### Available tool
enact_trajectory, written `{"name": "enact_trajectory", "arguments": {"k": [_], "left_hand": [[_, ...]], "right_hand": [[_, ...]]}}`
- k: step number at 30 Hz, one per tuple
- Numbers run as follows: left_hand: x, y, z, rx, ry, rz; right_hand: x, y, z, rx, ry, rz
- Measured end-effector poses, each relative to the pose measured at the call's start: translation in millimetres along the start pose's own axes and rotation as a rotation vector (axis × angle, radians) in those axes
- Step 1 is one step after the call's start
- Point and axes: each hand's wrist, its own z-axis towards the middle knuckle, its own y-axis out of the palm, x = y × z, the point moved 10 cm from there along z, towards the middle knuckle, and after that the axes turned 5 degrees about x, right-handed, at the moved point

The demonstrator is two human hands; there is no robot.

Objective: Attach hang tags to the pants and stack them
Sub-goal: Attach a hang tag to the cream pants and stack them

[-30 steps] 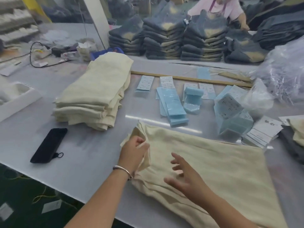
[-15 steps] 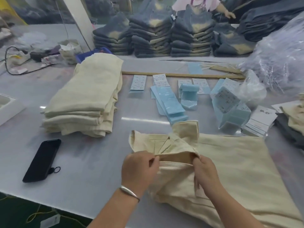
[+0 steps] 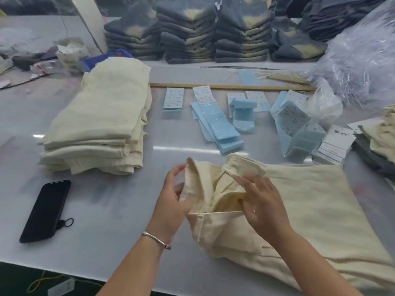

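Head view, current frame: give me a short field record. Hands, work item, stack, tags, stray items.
left hand: grips the waistband edge of the cream pants, fingers curled round the fabric
right hand: fingers pinch the opened waistband
cream pants: flat on the table, waist end opened up, no tag visible on it
folded stack: cream pants, piled left of the work item
hang tags: white pile, far right
blue tag sheets: mid-table
phone: near left edge
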Motion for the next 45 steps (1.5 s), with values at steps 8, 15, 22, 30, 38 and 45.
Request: {"name": "enact_trajectory", "arguments": {"k": [8,15,22,30,38,45], "left_hand": [[25,-2,-10,0.022,0.186,0.048],[42,-4,-22,-0.045,0.28,0.467],[15,10,-34,-0.282,0.106,0.486],[34,30,-36,-0.241,0.26,0.414],[52,24,-21,0.017,0.5,0.727],[51,45,-2,0.067,0.534,1.111]], "right_hand": [[23,12,17,-0.063,0.348,0.342],[80,-6,0,0.205,0.798,0.363],[95,4,-10,0.143,0.928,0.356],[-17,-5,21,-0.067,0.365,0.293],[16,38,19,-0.343,0.683,0.387],[32,44,16,-0.387,0.956,0.919]]}}
